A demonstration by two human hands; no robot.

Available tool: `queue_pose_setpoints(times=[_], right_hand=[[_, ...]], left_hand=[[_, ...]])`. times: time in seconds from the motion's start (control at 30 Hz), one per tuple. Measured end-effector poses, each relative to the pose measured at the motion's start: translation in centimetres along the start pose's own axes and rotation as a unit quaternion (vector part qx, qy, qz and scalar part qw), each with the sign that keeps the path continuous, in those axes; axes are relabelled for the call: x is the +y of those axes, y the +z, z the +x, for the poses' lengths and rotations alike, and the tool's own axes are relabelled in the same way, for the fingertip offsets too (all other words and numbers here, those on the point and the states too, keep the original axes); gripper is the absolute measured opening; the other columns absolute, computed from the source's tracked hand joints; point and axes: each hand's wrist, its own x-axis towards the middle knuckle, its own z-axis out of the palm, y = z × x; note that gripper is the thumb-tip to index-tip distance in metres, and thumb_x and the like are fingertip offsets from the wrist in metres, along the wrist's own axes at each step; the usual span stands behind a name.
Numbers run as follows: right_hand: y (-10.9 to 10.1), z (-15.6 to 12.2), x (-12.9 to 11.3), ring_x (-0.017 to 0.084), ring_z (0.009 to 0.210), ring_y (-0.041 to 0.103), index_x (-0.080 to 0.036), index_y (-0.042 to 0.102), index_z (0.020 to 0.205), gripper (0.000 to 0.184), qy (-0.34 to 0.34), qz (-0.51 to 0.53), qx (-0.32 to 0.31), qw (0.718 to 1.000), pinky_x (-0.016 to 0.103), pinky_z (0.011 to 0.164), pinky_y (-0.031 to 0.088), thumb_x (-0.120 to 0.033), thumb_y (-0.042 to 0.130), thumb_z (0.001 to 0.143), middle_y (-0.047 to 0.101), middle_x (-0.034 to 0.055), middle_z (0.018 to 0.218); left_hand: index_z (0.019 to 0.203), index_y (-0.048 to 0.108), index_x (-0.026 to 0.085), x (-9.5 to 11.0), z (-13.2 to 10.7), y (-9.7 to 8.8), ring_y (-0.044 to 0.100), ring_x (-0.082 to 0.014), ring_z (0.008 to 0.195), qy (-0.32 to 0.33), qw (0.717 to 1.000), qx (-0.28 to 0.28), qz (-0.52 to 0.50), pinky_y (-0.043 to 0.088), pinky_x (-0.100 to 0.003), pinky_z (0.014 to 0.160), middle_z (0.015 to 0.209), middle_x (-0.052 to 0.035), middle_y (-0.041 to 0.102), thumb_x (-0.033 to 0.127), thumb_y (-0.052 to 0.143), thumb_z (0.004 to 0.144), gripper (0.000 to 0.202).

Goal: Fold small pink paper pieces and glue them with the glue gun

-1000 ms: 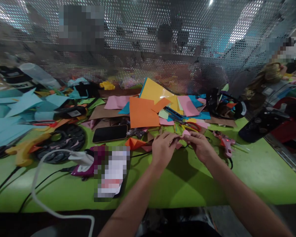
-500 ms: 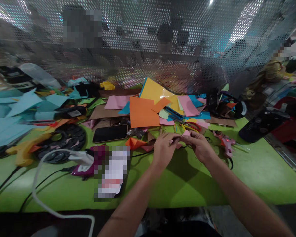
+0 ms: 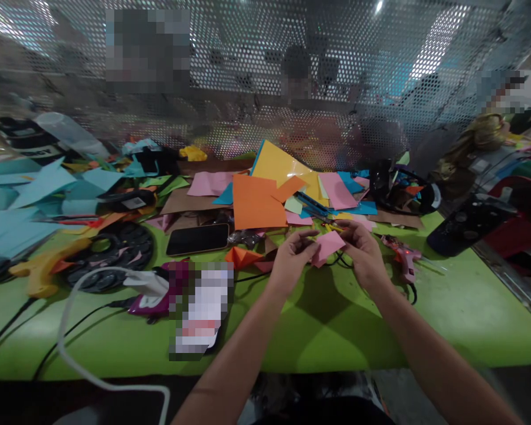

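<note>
Between my two hands, just above the green table, is a small piece of pink paper (image 3: 330, 247). My left hand (image 3: 293, 258) pinches its left edge between thumb and fingers. At the opposite edge, my right hand (image 3: 361, 252) grips the paper's upper right corner. Behind my right fingers lie scissors with yellow handles (image 3: 335, 226), partly hidden. A blue cutter knife (image 3: 312, 205) rests on the paper scraps beyond. To the right of my right hand is a pink hot glue gun (image 3: 407, 261) with a lit red light.
An orange sheet (image 3: 259, 202) and other coloured paper lie toward the perforated metal panel (image 3: 230, 77). On the left are a black phone (image 3: 197, 239), a yellow glue gun (image 3: 48, 268), a black round tray (image 3: 133, 248) and a tissue pack (image 3: 153, 295). A dark tumbler (image 3: 466, 227) stands right.
My hands have moved apart a little. The pink paper, earlier curled and mostly covered by my fingers, now shows opened out flat between them.
</note>
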Motion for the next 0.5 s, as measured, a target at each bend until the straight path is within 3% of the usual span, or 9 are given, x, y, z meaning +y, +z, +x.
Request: queue_pose_setpoints(times=[0.1, 0.17, 0.33, 0.5], right_hand=[[-0.07, 0.06, 0.12, 0.017, 0.085, 0.055, -0.026, 0.07, 0.107, 0.044, -0.053, -0.082, 0.009, 0.995, 0.028, 0.075, 0.044, -0.015, 0.072, 0.065, 0.063, 0.0019, 0.102], [0.03, 0.06, 0.18, 0.018, 0.088, 0.057, -0.024, 0.072, 0.1, 0.04, -0.041, -0.068, -0.016, 0.997, 0.029, 0.078, 0.045, -0.013, 0.071, 0.061, 0.064, 0.0027, 0.104], [0.44, -0.08, 0.28, 0.014, 0.064, 0.055, -0.021, 0.068, 0.079, 0.022, 0.039, 0.009, -0.046, 0.998, 0.026, 0.061, 0.043, -0.022, 0.078, 0.06, 0.063, -0.0024, 0.07], [0.37, -0.19, 0.18, 0.013, 0.057, 0.052, -0.02, 0.066, 0.073, 0.019, 0.036, 0.007, -0.048, 0.998, 0.025, 0.055, 0.04, -0.028, 0.08, 0.063, 0.063, -0.0022, 0.065]], left_hand=[[0.103, 0.071, 0.017, -0.09, -0.04, -0.05, 0.055, -0.0082, 0.063, -0.001, 1.0, -0.013, -0.002, 0.044, -0.02, 0.06, 0.07, 0.0017, 0.064, 0.031, 0.079, 0.071, 0.037], [0.103, 0.071, 0.016, -0.12, -0.08, -0.05, 0.055, -0.0082, 0.061, -0.003, 1.0, -0.024, 0.006, 0.043, -0.02, 0.059, 0.07, 0.0015, 0.063, 0.03, 0.078, 0.072, 0.035], [0.096, 0.072, 0.017, 0.03, -0.13, 0.09, 0.057, -0.01, 0.063, -0.023, 0.999, -0.046, 0.014, 0.047, -0.023, 0.061, 0.075, -0.0008, 0.067, 0.029, 0.075, 0.073, 0.027], [0.092, 0.072, 0.017, 0.19, -0.17, 0.18, 0.059, -0.0107, 0.074, -0.022, 0.998, -0.044, 0.025, 0.046, -0.021, 0.066, 0.084, -0.0027, 0.07, 0.025, 0.075, 0.071, 0.023]])
